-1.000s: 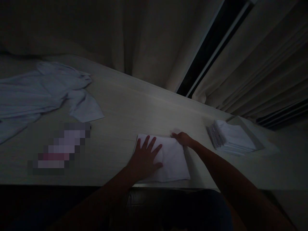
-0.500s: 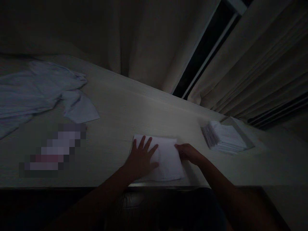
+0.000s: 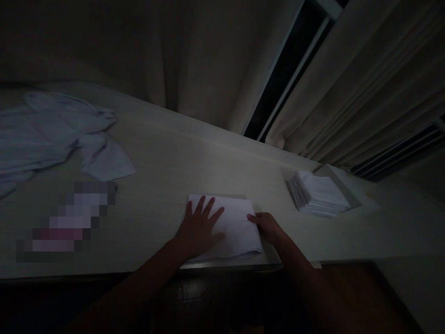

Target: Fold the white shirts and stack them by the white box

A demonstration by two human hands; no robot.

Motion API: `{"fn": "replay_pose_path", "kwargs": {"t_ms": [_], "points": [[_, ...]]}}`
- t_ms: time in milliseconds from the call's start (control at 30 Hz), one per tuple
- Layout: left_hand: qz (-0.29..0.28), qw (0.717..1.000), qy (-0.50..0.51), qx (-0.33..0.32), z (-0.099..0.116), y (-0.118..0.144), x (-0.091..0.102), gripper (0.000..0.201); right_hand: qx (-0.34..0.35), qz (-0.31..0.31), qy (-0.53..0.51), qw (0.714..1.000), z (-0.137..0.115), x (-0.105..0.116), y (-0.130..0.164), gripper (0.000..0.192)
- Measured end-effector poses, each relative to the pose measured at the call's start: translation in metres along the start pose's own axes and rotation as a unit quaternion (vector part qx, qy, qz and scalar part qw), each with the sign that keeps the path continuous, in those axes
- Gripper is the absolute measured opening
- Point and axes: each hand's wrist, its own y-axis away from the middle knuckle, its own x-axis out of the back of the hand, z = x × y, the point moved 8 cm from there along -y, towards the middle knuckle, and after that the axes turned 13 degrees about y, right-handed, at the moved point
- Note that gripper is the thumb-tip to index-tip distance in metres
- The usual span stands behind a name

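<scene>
White folded cloth (image 3: 236,227) lies at the lower centre of the frame on the bench (image 3: 167,157), long axis left to right; since a second ago the right hand (image 3: 267,227) has slid from its far corner to its right edge, fingers curled on it. Left hand (image 3: 199,228) stays flat, fingers spread.

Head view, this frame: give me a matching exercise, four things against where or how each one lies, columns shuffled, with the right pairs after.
Things:
1. left hand
2. right hand
3. stack of folded cloths
4. loose crumpled cloths

Places or states:
A. heaped on the far left of the table
B. spread flat on top of the folded white cloth
C. piled neatly to the right, near the curtain
D. at the right edge of the folded white cloth

Pairs: 1-B, 2-D, 3-C, 4-A
</scene>
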Motion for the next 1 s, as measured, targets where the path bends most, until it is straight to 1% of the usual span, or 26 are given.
{"fn": "replay_pose_path", "kwargs": {"t_ms": [100, 133, 200, 233, 300, 367, 467, 567, 667, 733, 800, 833, 900, 967, 1000], "points": [[0.000, 1.000, 0.000, 0.000, 0.000, 0.000, 0.000, 0.077, 0.014, -0.012, -0.020, 1.000, -0.003, -0.004, 0.017, 0.045], [-0.001, 1.000, 0.002, 0.000, 0.000, 0.000, 0.000, 0.077, 0.012, -0.020, -0.007, 1.000, -0.002, -0.005, 0.024, 0.046], [-0.001, 1.000, 0.004, 0.002, 0.000, 0.000, -0.001, 0.077, -0.009, -0.025, 0.054, 0.998, 0.006, -0.006, 0.037, 0.050], [0.000, 1.000, 0.003, 0.002, 0.000, 0.000, -0.001, 0.077, -0.022, -0.015, 0.095, 0.995, 0.012, -0.004, 0.041, 0.050], [0.003, 1.000, 0.000, -0.001, 0.000, -0.001, -0.001, 0.077, -0.035, 0.028, 0.166, 0.985, 0.022, 0.003, 0.045, 0.047], [0.001, 1.000, -0.002, -0.001, 0.000, -0.001, -0.002, 0.077, -0.024, 0.068, 0.198, 0.978, 0.026, 0.006, 0.044, 0.042], [-0.007, 1.000, -0.002, 0.003, 0.000, -0.002, -0.002, 0.078, 0.000, 0.088, 0.179, 0.980, 0.027, 0.005, 0.043, 0.038], [-0.009, 1.000, 0.001, 0.002, 0.000, -0.002, -0.001, 0.078, 0.014, 0.077, 0.132, 0.988, 0.025, 0.002, 0.051, 0.043], [-0.004, 1.000, 0.001, 0.000, 0.001, -0.002, 0.000, 0.077, 0.023, 0.062, 0.054, 0.996, 0.028, -0.003, 0.066, 0.049], [-0.003, 1.000, 0.001, -0.002, 0.001, -0.002, 0.000, 0.077, 0.018, 0.078, 0.004, 0.997, 0.035, -0.004, 0.074, 0.054], [-0.005, 1.000, 0.003, -0.002, 0.002, -0.002, 0.000, 0.077, 0.011, 0.101, -0.026, 0.995, 0.043, -0.005, 0.078, 0.054], [-0.007, 1.000, 0.004, -0.002, 0.002, -0.002, 0.000, 0.077, 0.009, 0.105, -0.030, 0.994, 0.046, -0.005, 0.078, 0.053], [-0.011, 1.000, 0.005, -0.002, 0.002, -0.002, 0.000, 0.078, 0.009, 0.086, -0.009, 0.996, 0.046, -0.005, 0.075, 0.052], [-0.014, 1.000, 0.003, -0.005, 0.002, -0.001, 0.001, 0.078, 0.010, 0.070, 0.057, 0.996, 0.038, 0.001, 0.067, 0.049], [-0.015, 1.000, 0.001, -0.006, 0.003, -0.001, 0.001, 0.077, 0.013, 0.072, 0.086, 0.994, 0.031, 0.007, 0.062, 0.048]]}}
